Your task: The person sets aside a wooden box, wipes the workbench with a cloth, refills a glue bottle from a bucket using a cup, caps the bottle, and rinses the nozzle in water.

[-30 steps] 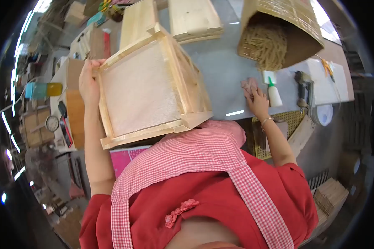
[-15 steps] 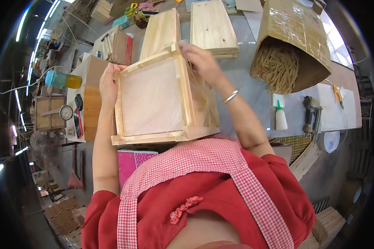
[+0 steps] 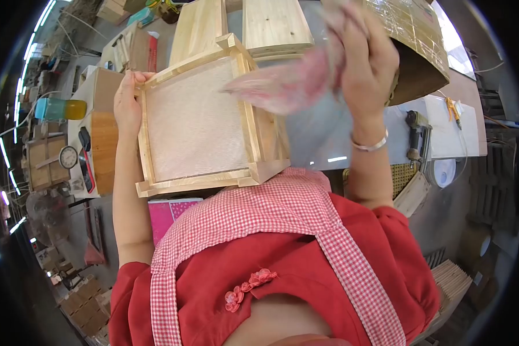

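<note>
My left hand (image 3: 128, 106) grips the upper left edge of a wooden frame box (image 3: 248, 127), fingers over the rim. The box is tilted towards me and rests near my apron; a pale translucent panel (image 3: 193, 121) fills its front. My right hand (image 3: 368, 66) is raised to the right of the box, closed around a pink cloth (image 3: 288, 86). The cloth is blurred by motion, and its loose end hangs in front of the box's right edge. Behind the box lie wooden boards (image 3: 277, 26).
A cardboard box (image 3: 412, 29) stands at the back right, partly behind my right hand. To the right are a nail gun (image 3: 415, 135) and an orange-handled tool (image 3: 452, 109). A bottle of yellow liquid (image 3: 72, 109) and a round dial (image 3: 68, 157) are at the left.
My right hand has left the box's top right corner, moved right, and now holds the pink cloth. My left hand keeps its grip. The view has shifted slightly.
</note>
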Available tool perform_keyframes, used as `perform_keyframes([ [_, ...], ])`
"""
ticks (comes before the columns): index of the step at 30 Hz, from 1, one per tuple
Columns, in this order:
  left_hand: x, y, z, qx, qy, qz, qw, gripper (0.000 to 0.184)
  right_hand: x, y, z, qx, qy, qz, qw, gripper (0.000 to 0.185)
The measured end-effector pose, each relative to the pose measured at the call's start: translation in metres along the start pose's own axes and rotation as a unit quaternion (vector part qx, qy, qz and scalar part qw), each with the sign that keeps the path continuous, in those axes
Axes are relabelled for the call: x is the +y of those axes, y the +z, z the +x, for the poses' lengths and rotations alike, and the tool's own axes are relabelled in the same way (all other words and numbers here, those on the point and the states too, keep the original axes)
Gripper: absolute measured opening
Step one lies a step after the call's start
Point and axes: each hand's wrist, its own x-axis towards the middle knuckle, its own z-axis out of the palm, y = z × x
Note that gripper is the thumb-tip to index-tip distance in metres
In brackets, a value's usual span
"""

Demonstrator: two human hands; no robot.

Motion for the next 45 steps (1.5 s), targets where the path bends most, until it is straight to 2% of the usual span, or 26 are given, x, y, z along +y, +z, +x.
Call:
perform_keyframes([
  [2, -0.001, 0.002, 0.0, -0.006, 0.001, -0.005, 1.0, 0.036, 0.046, -0.042, -0.046, -0.051, 0.089, -0.155, 0.983, 0.02],
  [4, 0.0, 0.002, -0.001, -0.013, 0.0, -0.007, 1.0, 0.036, 0.116, -0.081, -0.125, -0.103, 0.074, -0.287, 0.95, 0.021],
  [6, 0.002, 0.002, 0.0, -0.009, 0.01, 0.022, 1.0, 0.037, 0.142, -0.1, -0.183, -0.26, 0.28, -0.409, 0.829, 0.021],
  [7, 0.003, 0.003, 0.004, -0.005, 0.02, 0.02, 1.0, 0.037, 0.14, -0.087, -0.171, -0.258, 0.27, -0.411, 0.832, 0.021],
  [9, -0.002, 0.0, 0.001, -0.012, 0.03, 0.025, 0.999, 0.039, 0.111, -0.028, -0.141, -0.113, 0.115, -0.291, 0.943, 0.021],
  [11, -0.008, -0.004, -0.001, -0.017, 0.008, -0.01, 1.0, 0.04, 0.061, 0.031, -0.083, -0.048, 0.17, -0.054, 0.983, 0.023],
  [13, -0.01, -0.001, 0.004, -0.022, 0.001, -0.054, 0.998, 0.04, 0.043, 0.079, -0.045, 0.008, 0.095, 0.056, 0.994, 0.022],
  [14, -0.008, 0.001, 0.003, -0.022, 0.005, -0.042, 0.999, 0.041, 0.044, 0.092, -0.039, 0.007, 0.085, 0.054, 0.995, 0.022],
  [16, -0.008, 0.0, 0.004, -0.021, 0.029, -0.037, 0.999, 0.041, 0.049, 0.112, -0.023, -0.056, 0.184, 0.006, 0.981, 0.021],
  [19, -0.009, 0.002, 0.003, -0.011, 0.004, -0.03, 0.999, 0.041, 0.049, 0.122, -0.024, -0.011, 0.162, -0.011, 0.987, 0.029],
  [23, -0.006, 0.006, 0.008, -0.028, 0.027, -0.028, 0.999, 0.042, 0.044, 0.12, -0.032, 0.008, 0.167, 0.001, 0.986, 0.028],
  [27, -0.003, 0.007, -0.018, 0.034, 0.038, 0.017, 0.999, 0.041, 0.053, 0.127, -0.008, -0.017, 0.114, -0.037, 0.993, 0.027],
  [30, -0.009, 0.007, -0.017, 0.036, 0.049, -0.007, 0.998, 0.04, 0.039, 0.126, -0.024, -0.033, 0.113, -0.028, 0.993, 0.022],
  [32, -0.001, 0.009, -0.008, 0.023, 0.055, -0.026, 0.998, 0.041, 0.039, 0.123, -0.022, -0.019, 0.167, -0.011, 0.986, 0.023],
  [34, 0.008, 0.018, -0.013, 0.023, -0.006, -0.011, 1.0, 0.041, 0.038, 0.119, -0.02, -0.032, 0.165, -0.03, 0.985, 0.021],
  [36, 0.006, 0.02, -0.017, 0.024, 0.004, -0.064, 0.998, 0.042, 0.039, 0.112, -0.017, -0.044, 0.169, -0.053, 0.983, 0.02],
  [38, 0.008, 0.021, -0.026, 0.06, -0.01, -0.049, 0.997, 0.042, 0.041, 0.106, -0.012, -0.097, 0.078, -0.083, 0.989, 0.021],
  [39, 0.008, 0.018, -0.03, 0.063, -0.004, -0.049, 0.997, 0.042, 0.023, 0.099, -0.01, -0.097, 0.072, -0.08, 0.989, 0.021],
  [41, 0.003, 0.012, -0.04, 0.151, 0.002, -0.026, 0.988, 0.041, -0.03, 0.075, -0.022, -0.142, 0.122, -0.076, 0.979, 0.028],
  [42, 0.003, 0.01, -0.046, 0.156, 0.007, -0.029, 0.987, 0.041, -0.031, 0.063, -0.034, -0.168, 0.102, -0.1, 0.975, 0.029],
  [44, 0.002, 0.002, -0.059, 0.238, 0.011, -0.084, 0.967, 0.041, -0.033, 0.051, -0.054, -0.199, 0.073, -0.12, 0.97, 0.029],
  [45, 0.003, 0.001, -0.063, 0.247, 0.016, -0.088, 0.965, 0.041, -0.035, 0.049, -0.06, -0.18, 0.108, -0.126, 0.969, 0.029],
])
